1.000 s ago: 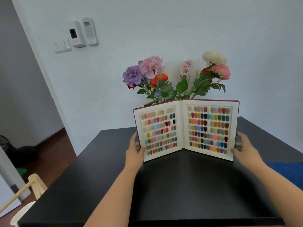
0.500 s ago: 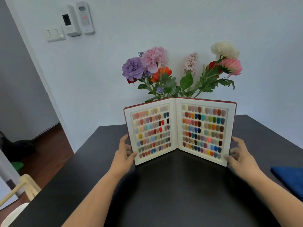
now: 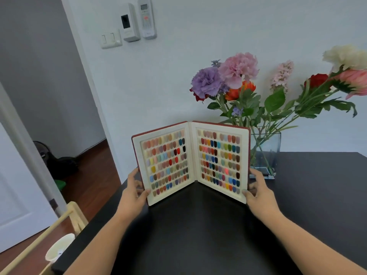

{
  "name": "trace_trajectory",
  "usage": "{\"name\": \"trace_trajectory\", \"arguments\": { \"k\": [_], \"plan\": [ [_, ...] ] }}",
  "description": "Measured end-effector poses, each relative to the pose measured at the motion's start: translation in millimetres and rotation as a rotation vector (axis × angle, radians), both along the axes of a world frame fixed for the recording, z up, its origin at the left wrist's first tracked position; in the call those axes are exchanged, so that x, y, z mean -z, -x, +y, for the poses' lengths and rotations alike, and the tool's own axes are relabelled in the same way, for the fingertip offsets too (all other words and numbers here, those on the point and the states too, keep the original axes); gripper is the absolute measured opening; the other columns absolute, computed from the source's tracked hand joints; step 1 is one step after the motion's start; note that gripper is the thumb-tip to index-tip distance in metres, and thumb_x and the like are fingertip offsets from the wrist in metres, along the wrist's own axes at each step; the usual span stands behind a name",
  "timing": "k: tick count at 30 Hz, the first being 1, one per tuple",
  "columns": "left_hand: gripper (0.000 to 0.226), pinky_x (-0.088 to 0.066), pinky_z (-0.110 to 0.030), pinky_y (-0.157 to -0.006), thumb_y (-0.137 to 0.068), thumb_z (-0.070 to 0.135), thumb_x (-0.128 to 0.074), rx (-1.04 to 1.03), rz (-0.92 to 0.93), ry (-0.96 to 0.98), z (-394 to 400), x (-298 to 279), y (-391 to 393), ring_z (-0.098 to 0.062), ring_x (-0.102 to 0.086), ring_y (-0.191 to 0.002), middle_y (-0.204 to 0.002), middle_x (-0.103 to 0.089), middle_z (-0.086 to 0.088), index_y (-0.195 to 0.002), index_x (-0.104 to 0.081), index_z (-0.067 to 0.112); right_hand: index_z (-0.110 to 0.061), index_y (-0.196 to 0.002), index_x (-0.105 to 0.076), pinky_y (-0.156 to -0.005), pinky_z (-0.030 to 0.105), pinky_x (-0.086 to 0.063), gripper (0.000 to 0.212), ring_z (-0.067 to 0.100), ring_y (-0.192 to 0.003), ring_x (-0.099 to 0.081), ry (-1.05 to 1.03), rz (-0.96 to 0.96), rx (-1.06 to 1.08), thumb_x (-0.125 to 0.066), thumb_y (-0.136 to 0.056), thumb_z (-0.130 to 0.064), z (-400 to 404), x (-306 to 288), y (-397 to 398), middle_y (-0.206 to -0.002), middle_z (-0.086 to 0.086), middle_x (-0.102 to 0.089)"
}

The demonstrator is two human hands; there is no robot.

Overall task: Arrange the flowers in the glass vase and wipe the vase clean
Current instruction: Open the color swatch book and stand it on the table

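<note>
A rectangular glass vase (image 3: 267,149) stands at the back of the black table (image 3: 198,235), against the wall. Several flowers (image 3: 238,76) in purple, pink, orange, red and cream rise from it on green stems. An open red-covered book of coloured nail swatches (image 3: 191,161) stands upright in front of the vase and hides its left part. My left hand (image 3: 133,192) grips the book's left edge. My right hand (image 3: 258,192) grips its right edge, just in front of the vase.
The table's left edge lies close to the book. Beyond it are a wooden frame (image 3: 59,221) and a white paper cup (image 3: 58,250) on the floor side. A doorway opens at the left. Wall switches and controllers (image 3: 137,20) hang above.
The book has shifted left relative to the vase with both hands on it, so the vase's right part now shows. The blue cloth at the right has left the view.
</note>
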State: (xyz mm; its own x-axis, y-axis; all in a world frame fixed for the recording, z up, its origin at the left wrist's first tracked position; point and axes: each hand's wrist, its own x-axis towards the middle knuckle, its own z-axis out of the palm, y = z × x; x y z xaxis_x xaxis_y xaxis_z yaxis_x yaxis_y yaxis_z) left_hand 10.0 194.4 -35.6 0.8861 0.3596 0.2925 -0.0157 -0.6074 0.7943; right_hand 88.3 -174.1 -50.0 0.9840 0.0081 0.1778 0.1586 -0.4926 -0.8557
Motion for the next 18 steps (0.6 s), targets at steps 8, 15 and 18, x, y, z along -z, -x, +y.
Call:
{"name": "trace_trajectory", "arguments": {
  "k": [8,15,18],
  "plan": [
    [0.078,-0.058,-0.037,-0.08,-0.092,0.009,-0.063,-0.05,0.006,-0.009,40,-4,-46,-0.016,-0.065,-0.101,-0.109,-0.062,0.004,-0.143,-0.015,0.044,-0.044,-0.138,-0.024,-0.062,0.021,-0.048,0.073,0.005,-0.078,-0.059,-0.084,-0.004,0.084,-0.063,-0.089,-0.005,79,8,-44,-0.087,-0.008,-0.058],
    [0.079,-0.058,-0.036,-0.079,-0.093,0.01,-0.063,-0.116,-0.035,-0.01,58,13,-96,-0.012,-0.061,-0.095,-0.098,-0.057,0.014,-0.141,-0.015,0.049,-0.046,-0.135,-0.023,-0.071,0.027,-0.051,0.072,0.009,-0.088,-0.06,-0.072,-0.074,0.088,-0.063,-0.089,-0.007,121,15,-89,-0.09,-0.013,-0.058],
    [0.078,-0.057,-0.035,-0.078,-0.093,0.01,-0.062,-0.147,-0.037,-0.007,67,14,-117,-0.01,-0.059,-0.093,-0.099,-0.056,0.012,-0.142,-0.014,0.049,-0.047,-0.133,-0.021,-0.082,0.038,-0.054,0.073,0.01,-0.098,-0.057,-0.06,-0.093,0.101,-0.062,-0.089,-0.006,134,14,-111,-0.108,-0.008,-0.059]
  ]
}}
